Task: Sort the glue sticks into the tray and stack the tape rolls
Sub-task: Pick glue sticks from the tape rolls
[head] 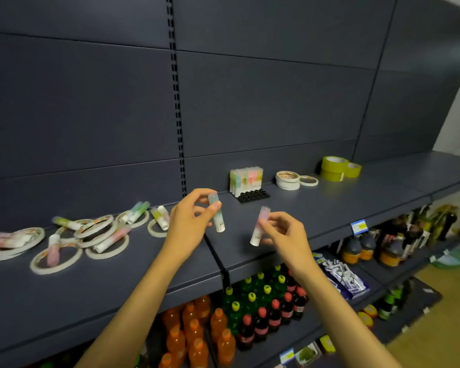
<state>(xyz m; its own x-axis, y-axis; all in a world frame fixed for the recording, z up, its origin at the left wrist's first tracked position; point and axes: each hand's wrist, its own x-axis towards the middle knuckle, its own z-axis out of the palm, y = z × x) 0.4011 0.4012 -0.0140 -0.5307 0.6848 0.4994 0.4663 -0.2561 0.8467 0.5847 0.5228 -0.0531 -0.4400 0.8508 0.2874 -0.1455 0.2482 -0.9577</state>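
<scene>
The left hand point(190, 211) pinches a green glue stick point(216, 212) and the right hand point(282, 231) pinches a pink glue stick point(260, 226), both held up in the middle of the frame, likely so they can go into the black tray point(252, 195) just behind. More sticks and tape rings point(56, 257) lie mixed at the left of the shelf point(329, 208), waiting to be sorted.
</scene>
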